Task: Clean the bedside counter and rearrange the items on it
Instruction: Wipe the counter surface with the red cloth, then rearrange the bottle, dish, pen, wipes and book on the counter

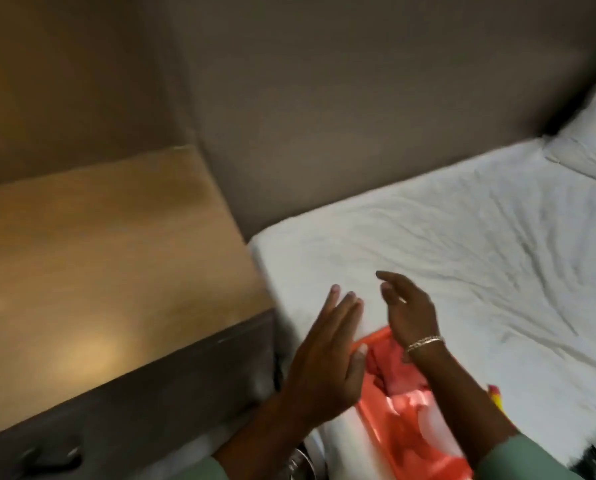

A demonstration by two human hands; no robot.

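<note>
From the head camera I am looking down at my two hands, which are hovering over the near left corner of the bed. My left hand is reaching forward with the fingers straight and spread wide, holding nothing. My right hand is just beside it, to the right, and its fingers are bending loosely, also apart and also gripping nothing. I am wearing a silver bracelet on the right wrist, and pale green sleeves are showing at the near edge.

Under my right wrist an orange-red tray is lying on the white sheet, and a reddish cloth is lying in it; the picture is blurring here, so I cannot tell more about it. A small yellow and red thing is showing near my right forearm.

To the left of the bed, the wooden worktop is standing against the wall and its surface is showing bare wood with a soft light spot. A white pillow is lying at the far right.
</note>
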